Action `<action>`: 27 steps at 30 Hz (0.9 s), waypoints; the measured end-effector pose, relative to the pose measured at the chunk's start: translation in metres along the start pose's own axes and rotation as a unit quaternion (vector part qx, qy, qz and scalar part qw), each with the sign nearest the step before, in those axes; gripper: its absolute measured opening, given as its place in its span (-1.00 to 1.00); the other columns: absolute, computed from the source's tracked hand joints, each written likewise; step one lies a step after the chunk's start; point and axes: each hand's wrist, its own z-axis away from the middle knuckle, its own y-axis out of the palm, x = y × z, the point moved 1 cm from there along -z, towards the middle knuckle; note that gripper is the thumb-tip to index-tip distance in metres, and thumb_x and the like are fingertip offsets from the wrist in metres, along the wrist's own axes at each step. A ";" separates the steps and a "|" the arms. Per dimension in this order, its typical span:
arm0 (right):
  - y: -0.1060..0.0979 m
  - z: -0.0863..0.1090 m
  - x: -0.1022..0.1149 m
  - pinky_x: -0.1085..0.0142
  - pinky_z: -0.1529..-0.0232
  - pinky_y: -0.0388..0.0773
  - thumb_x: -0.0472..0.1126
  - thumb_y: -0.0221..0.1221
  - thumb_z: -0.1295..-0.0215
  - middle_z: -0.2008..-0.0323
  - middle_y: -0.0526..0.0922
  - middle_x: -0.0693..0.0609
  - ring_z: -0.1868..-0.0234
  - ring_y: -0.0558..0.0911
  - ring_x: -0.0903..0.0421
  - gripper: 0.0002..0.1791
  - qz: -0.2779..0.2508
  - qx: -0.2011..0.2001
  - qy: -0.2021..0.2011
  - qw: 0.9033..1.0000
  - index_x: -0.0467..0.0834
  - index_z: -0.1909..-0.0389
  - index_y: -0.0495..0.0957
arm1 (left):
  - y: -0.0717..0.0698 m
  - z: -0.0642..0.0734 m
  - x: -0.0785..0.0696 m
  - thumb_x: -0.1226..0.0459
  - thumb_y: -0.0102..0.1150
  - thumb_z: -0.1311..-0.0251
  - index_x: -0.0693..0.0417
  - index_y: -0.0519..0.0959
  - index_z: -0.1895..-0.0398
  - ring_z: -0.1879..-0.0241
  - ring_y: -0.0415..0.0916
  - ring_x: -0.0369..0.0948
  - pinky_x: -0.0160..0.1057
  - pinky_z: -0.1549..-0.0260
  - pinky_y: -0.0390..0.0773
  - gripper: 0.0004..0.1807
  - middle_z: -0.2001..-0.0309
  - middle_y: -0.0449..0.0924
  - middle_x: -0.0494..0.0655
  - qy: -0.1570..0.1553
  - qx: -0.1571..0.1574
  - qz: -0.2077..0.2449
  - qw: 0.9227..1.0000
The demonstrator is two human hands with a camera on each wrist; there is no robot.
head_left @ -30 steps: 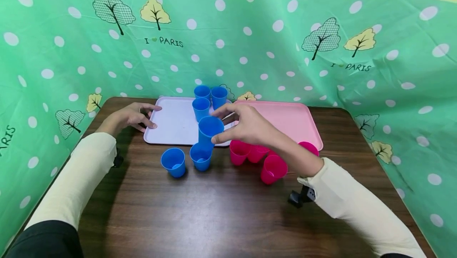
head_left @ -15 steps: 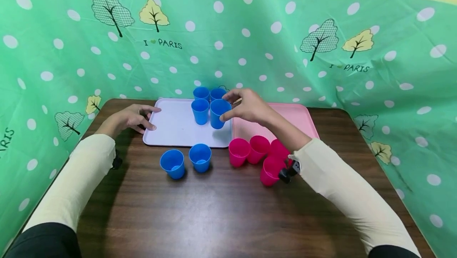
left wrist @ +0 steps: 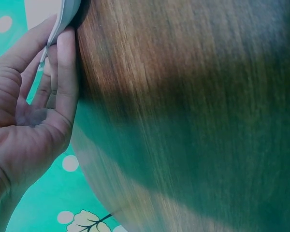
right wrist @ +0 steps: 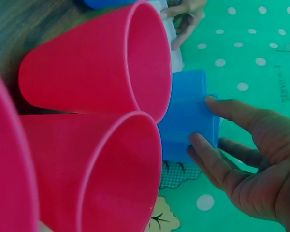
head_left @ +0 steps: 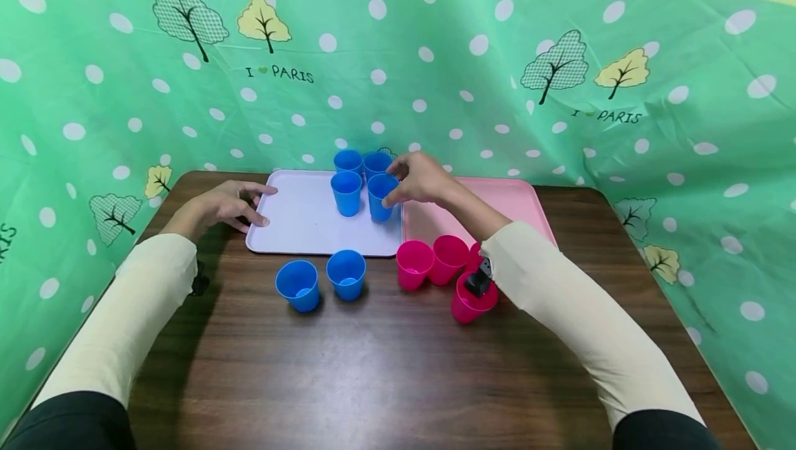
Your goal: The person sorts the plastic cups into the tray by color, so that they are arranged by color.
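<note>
My right hand pinches a blue cup by its right side, thumb in front and fingers behind. The cup stands upright over the right part of a pale lavender tray; whether its base touches the tray cannot be told. Beside and behind it are several other blue cups on that tray. In the right wrist view, the thumb and fingers lie against the blue cup near its rim. My left hand holds the tray's left edge between thumb and fingers, also seen in the left wrist view.
Two blue cups stand on the dark wooden table in front of the lavender tray. Several pink cups are right of them, partly hidden by the right wrist camera. A pink tray adjoins the lavender one.
My right hand has carried the blue cup back and slightly right, from above the table cups to the tray group. The left hand has kept its hold on the tray edge.
</note>
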 end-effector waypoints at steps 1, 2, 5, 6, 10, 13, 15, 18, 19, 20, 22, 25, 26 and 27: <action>0.000 -0.002 0.000 0.12 -0.17 0.83 -0.25 0.67 -0.22 -0.30 0.67 -0.20 -0.31 0.66 -0.14 -0.25 0.000 0.002 0.005 1.000 -0.27 -0.41 0.63 | 0.000 0.000 0.000 0.41 0.57 -0.34 0.09 0.27 -0.79 0.01 0.59 -0.04 -0.06 0.08 0.90 0.00 -0.23 0.29 0.19 0.001 0.001 0.000 1.000; 0.001 -0.004 -0.001 0.12 -0.17 0.83 -0.26 0.67 -0.22 -0.30 0.66 -0.20 -0.30 0.66 -0.14 -0.25 0.001 0.003 0.009 1.000 -0.28 -0.41 0.62 | 0.000 0.000 -0.001 0.41 0.57 -0.33 0.09 0.28 -0.79 0.01 0.59 -0.04 -0.06 0.08 0.90 0.00 -0.23 0.30 0.19 0.001 0.001 0.001 1.000; 0.002 -0.011 -0.004 0.16 -0.17 0.83 -0.26 0.67 -0.22 -0.29 0.66 -0.22 -0.28 0.66 -0.13 -0.25 0.007 0.004 0.018 1.000 -0.29 -0.42 0.62 | 0.000 0.001 -0.002 0.41 0.58 -0.32 0.11 0.28 -0.79 0.01 0.60 -0.04 -0.06 0.08 0.91 0.01 -0.23 0.29 0.20 0.002 0.002 0.002 1.000; 0.002 -0.012 -0.004 0.17 -0.17 0.82 -0.26 0.67 -0.22 -0.29 0.67 -0.21 -0.27 0.66 -0.12 -0.25 0.009 0.004 0.020 1.000 -0.29 -0.42 0.62 | -0.001 0.001 -0.002 0.41 0.58 -0.32 0.10 0.28 -0.79 0.00 0.59 -0.04 -0.06 0.08 0.91 0.01 -0.23 0.29 0.20 0.002 0.002 0.002 1.000; 0.004 -0.018 -0.006 0.21 -0.11 0.81 -0.24 0.68 -0.21 -0.25 0.68 -0.20 -0.18 0.69 -0.09 -0.25 0.006 0.000 0.028 1.000 -0.28 -0.40 0.62 | -0.001 0.002 -0.002 0.41 0.58 -0.33 0.10 0.27 -0.79 -0.02 0.59 -0.02 -0.05 0.07 0.91 0.01 -0.26 0.28 0.22 0.001 0.004 0.003 1.000; 0.006 -0.020 -0.005 0.17 -0.11 0.84 -0.23 0.69 -0.20 -0.23 0.68 -0.19 -0.09 0.73 -0.07 -0.24 -0.004 -0.003 0.035 0.999 -0.28 -0.39 0.61 | -0.001 0.002 -0.001 0.41 0.57 -0.34 0.08 0.27 -0.80 -0.03 0.59 -0.02 -0.04 0.05 0.91 0.00 -0.28 0.28 0.22 -0.001 0.004 0.006 1.000; 0.007 -0.022 -0.004 0.12 -0.15 0.84 -0.22 0.69 -0.20 -0.22 0.68 -0.18 -0.04 0.74 -0.05 -0.24 -0.004 -0.004 0.038 0.999 -0.28 -0.40 0.61 | -0.001 0.002 -0.001 0.41 0.57 -0.35 0.08 0.26 -0.80 -0.02 0.60 -0.03 -0.03 0.04 0.91 0.00 -0.28 0.28 0.22 0.000 0.004 0.007 1.000; 0.008 -0.023 -0.002 0.04 -0.22 0.83 -0.21 0.69 -0.21 -0.21 0.67 -0.17 0.01 0.74 -0.04 -0.23 -0.011 -0.005 0.041 0.999 -0.28 -0.40 0.59 | -0.001 0.001 0.000 0.41 0.56 -0.36 0.07 0.27 -0.80 -0.02 0.60 -0.03 -0.03 0.04 0.90 0.00 -0.28 0.28 0.22 0.000 0.003 0.010 1.000; 0.008 -0.023 -0.002 0.03 -0.23 0.83 -0.21 0.69 -0.21 -0.20 0.67 -0.18 0.01 0.74 -0.04 -0.22 -0.013 -0.005 0.042 0.999 -0.28 -0.41 0.59 | -0.001 0.001 0.000 0.41 0.56 -0.36 0.06 0.27 -0.80 -0.02 0.60 -0.03 -0.03 0.04 0.90 0.00 -0.28 0.28 0.21 0.000 0.003 0.011 1.000; 0.008 -0.023 -0.001 0.05 -0.21 0.83 -0.21 0.69 -0.20 -0.19 0.67 -0.17 0.02 0.74 -0.03 -0.22 -0.013 -0.006 0.043 0.999 -0.28 -0.41 0.59 | -0.001 0.001 0.000 0.41 0.56 -0.36 0.06 0.27 -0.80 -0.02 0.59 -0.03 -0.03 0.05 0.90 -0.01 -0.28 0.28 0.21 0.000 0.003 0.011 1.000; 0.008 -0.023 -0.001 0.11 -0.16 0.83 -0.20 0.70 -0.19 -0.18 0.67 -0.16 0.02 0.74 -0.03 -0.22 -0.014 -0.007 0.043 0.999 -0.28 -0.40 0.60 | 0.000 0.001 0.000 0.41 0.56 -0.36 0.06 0.28 -0.80 -0.03 0.57 -0.02 -0.04 0.06 0.90 -0.01 -0.28 0.28 0.21 0.001 0.002 0.008 1.000; 0.009 -0.024 -0.002 0.18 -0.09 0.83 -0.20 0.70 -0.18 -0.19 0.67 -0.15 -0.01 0.74 -0.02 -0.22 -0.017 -0.009 0.042 0.999 -0.27 -0.39 0.61 | 0.000 0.000 0.000 0.40 0.56 -0.37 0.05 0.28 -0.80 -0.04 0.55 -0.01 -0.06 0.07 0.90 -0.01 -0.27 0.28 0.20 0.001 0.001 0.004 1.000; 0.009 -0.025 -0.002 0.18 -0.09 0.84 -0.20 0.70 -0.18 -0.19 0.67 -0.15 -0.02 0.75 -0.03 -0.22 -0.020 -0.008 0.041 0.999 -0.27 -0.39 0.60 | 0.000 0.000 0.000 0.40 0.56 -0.37 0.05 0.28 -0.80 -0.03 0.55 -0.01 -0.06 0.07 0.91 -0.02 -0.27 0.28 0.20 0.001 0.000 0.002 1.000; 0.009 -0.025 -0.003 0.17 -0.12 0.84 -0.20 0.70 -0.19 -0.20 0.67 -0.15 -0.04 0.75 -0.03 -0.23 -0.026 -0.007 0.040 0.999 -0.27 -0.39 0.60 | 0.000 0.000 0.000 0.40 0.56 -0.36 0.05 0.29 -0.80 -0.03 0.55 0.00 -0.06 0.07 0.91 -0.01 -0.26 0.28 0.20 0.000 0.000 0.002 1.000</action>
